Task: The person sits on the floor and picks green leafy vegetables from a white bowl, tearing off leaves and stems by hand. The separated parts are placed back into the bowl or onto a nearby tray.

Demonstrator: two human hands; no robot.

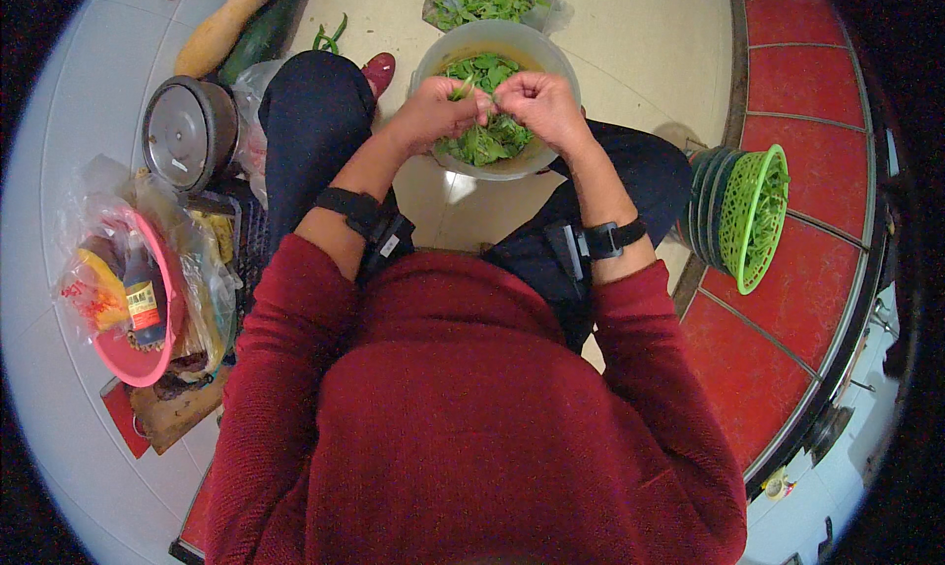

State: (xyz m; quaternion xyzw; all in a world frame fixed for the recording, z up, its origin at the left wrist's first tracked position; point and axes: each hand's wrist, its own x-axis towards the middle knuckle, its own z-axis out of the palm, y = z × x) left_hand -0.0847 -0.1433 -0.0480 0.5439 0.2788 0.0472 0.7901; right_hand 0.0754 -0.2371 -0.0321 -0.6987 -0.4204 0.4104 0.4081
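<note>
Between my knees stands a pale translucent plastic bucket (550,151) holding green leafy vegetables (487,144). Over its opening my left hand (447,107) pinches a thin green stem (463,89) between thumb and fingers. My right hand (543,107) meets it fingertip to fingertip, gripping a small green piece; its exact shape is hidden by the fingers. Past the bucket's far rim, a container or bag (435,15) full of picked green leaves (487,0) rests on the floor.
At the right, a green plastic basket (738,211) with greens sits on a stack of dark round containers (701,196). Left of me are a lidded pot (181,133), a pink basin (173,299) with a bottle (140,292), and a long squash (221,30). Green peppers (328,41) lie beyond my left knee.
</note>
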